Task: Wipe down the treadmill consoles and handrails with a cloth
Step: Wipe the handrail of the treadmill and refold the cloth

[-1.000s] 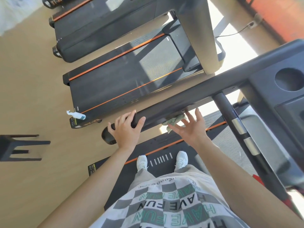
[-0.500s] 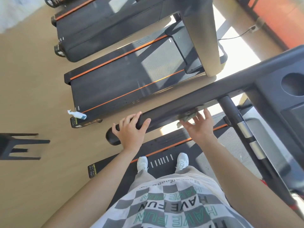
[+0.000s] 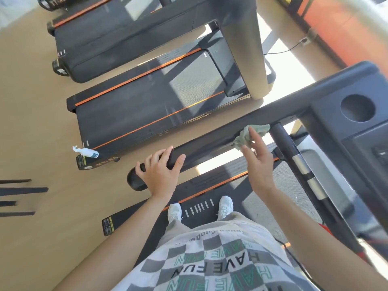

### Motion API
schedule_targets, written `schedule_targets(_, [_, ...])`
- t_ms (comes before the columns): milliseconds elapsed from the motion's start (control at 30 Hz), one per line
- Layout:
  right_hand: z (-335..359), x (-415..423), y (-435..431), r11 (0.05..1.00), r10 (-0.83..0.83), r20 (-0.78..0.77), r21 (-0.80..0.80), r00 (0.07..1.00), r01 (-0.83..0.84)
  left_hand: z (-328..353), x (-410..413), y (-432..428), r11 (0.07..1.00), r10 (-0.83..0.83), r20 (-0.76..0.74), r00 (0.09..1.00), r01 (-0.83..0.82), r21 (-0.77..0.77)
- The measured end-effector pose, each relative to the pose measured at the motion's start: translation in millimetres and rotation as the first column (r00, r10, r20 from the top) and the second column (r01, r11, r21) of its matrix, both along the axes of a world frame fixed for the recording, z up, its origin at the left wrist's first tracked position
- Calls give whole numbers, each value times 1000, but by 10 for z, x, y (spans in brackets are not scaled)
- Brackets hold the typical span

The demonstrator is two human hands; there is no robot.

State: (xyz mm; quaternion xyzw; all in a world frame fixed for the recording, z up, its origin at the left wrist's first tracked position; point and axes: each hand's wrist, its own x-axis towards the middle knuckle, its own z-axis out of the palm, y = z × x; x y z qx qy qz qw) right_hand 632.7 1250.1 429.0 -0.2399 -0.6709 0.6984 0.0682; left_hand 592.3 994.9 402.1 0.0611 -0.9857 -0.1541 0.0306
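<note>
A white spray bottle (image 3: 86, 151) lies on its side at the rear corner of the neighbouring treadmill deck (image 3: 130, 114), on the pale wooden floor (image 3: 31, 101). Dark, blurred furniture legs (image 3: 19, 196) show at the left edge. A black cable (image 3: 283, 50) runs to a wall socket (image 3: 304, 40) below an orange wall (image 3: 336, 28).

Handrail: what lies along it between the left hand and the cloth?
Nothing. In the head view, the handrail runs bare between the left hand gripping it and the cloth.
</note>
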Motion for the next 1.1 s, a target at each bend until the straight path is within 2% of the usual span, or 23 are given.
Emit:
schedule_targets(33, [-12, -10, 16, 988, 60, -7, 143, 998, -58, 1, -1, -2, 1000, -3, 2, 1000, 3, -3])
schedule_targets(100, [-68, -63, 58, 884, 126, 9, 453, 992, -116, 1, 2, -3, 1000, -8, 7, 1000, 8, -5])
schedule_targets(167, [-171, -129, 147, 806, 66, -7, 590, 998, -49, 8, 7, 4, 1000, -4, 16, 1000, 4, 6])
schedule_targets(267, [-282, -226, 277, 814, -114, -22, 572, 993, 107, 38, 6, 27, 1000, -5, 44, 999, 4, 21])
schedule_targets(367, [-298, -278, 196, 810, -155, -45, 566, 987, 154, 80, -13, 105, 998, -45, 48, 998, 43, 37])
schedule_targets(467, [-278, -220, -48, 835, -74, -34, 545, 997, 80, 106, -40, 209, 998, -43, 39, 998, 42, 38])
schedule_targets(633, [-388, -35, -361, 856, 214, 22, 477, 977, -198, 134, -32, 256, 1000, -24, 54, 998, 24, 16])
schedule_targets(700, [-365, -12, -309, 861, 264, 13, 448, 964, -242, 167, -38, 280, 999, -9, 65, 998, 7, 31])
schedule_targets(800, [-189, 9, -8, 888, 174, -33, 437, 984, -143, 248, -66, 377, 998, -46, 58, 997, 43, 51])
schedule_targets(900, [22, 68, 399, 867, 49, -57, 498, 997, -15, 305, -142, 582, 974, -215, 16, 976, 213, 81])
schedule_targets(1000, [127, 118, 742, 820, -88, -29, 565, 996, 89, 333, -303, 911, 915, -383, -6, 924, 380, 135])
schedule_targets(1100, [222, 145, 967, 710, -176, -24, 689, 984, 144, 337, -456, 1292, 836, -521, -30, 853, 517, 181])
